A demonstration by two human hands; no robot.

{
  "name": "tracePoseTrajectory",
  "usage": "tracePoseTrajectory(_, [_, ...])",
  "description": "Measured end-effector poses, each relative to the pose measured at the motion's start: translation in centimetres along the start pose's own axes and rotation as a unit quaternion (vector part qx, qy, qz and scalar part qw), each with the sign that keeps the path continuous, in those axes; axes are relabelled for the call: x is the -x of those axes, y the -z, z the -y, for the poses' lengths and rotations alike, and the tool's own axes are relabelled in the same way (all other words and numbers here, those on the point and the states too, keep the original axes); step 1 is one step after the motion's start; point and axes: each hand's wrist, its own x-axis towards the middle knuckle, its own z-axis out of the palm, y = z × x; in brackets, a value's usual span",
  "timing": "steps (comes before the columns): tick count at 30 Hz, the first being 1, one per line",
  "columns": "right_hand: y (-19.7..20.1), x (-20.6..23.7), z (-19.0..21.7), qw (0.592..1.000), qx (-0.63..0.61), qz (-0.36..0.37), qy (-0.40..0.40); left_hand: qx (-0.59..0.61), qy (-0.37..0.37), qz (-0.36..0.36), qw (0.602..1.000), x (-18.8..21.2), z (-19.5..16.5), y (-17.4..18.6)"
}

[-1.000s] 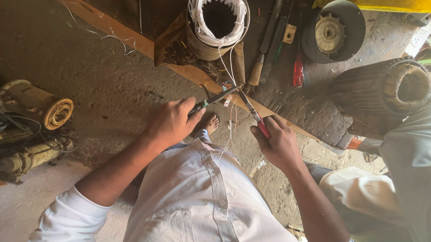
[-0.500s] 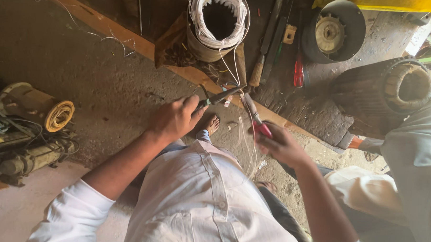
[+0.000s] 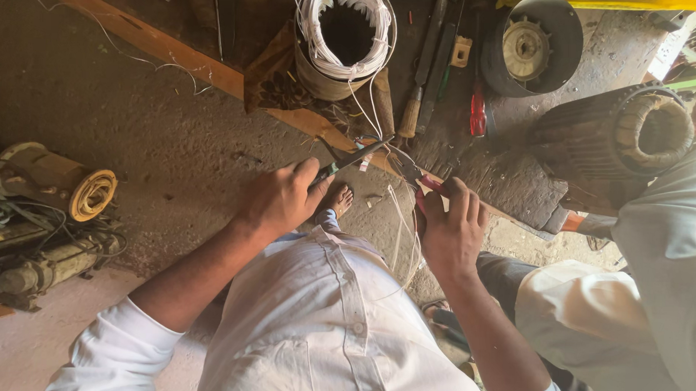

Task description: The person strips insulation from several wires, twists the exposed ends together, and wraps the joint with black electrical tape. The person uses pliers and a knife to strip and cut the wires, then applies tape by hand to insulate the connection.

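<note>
Head view: left hand (image 3: 282, 201) fingers clamped on green-handled tool (image 3: 349, 163); right hand (image 3: 453, 231) gripping red-handled pliers (image 3: 418, 179), white wires (image 3: 399, 220) between.

Green-handled scissors (image 3: 349, 162) and red-handled pliers (image 3: 414, 176) meet at thin white wires (image 3: 397, 220), held above the floor.

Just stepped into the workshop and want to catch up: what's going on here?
A person in a white shirt stands over a motor stator wound with white wire. The left hand holds a green-handled tool, the right hand red-handled pliers; both tips meet at thin white wires running from the stator. Another person sits at the right beside a second stator.
</note>
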Motion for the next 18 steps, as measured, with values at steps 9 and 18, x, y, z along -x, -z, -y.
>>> tracePoseTrajectory(9, [0.0,0.2,0.2,0.999,0.025,-0.025,-0.007,0.007,-0.005,-0.021,1.0,0.3,-0.1,-0.2])
tracePoseTrajectory(18, [0.5,-0.4,-0.6,0.983,-0.146,0.096,-0.05,0.033,-0.02,-0.053,0.998,0.5,0.2,-2.3])
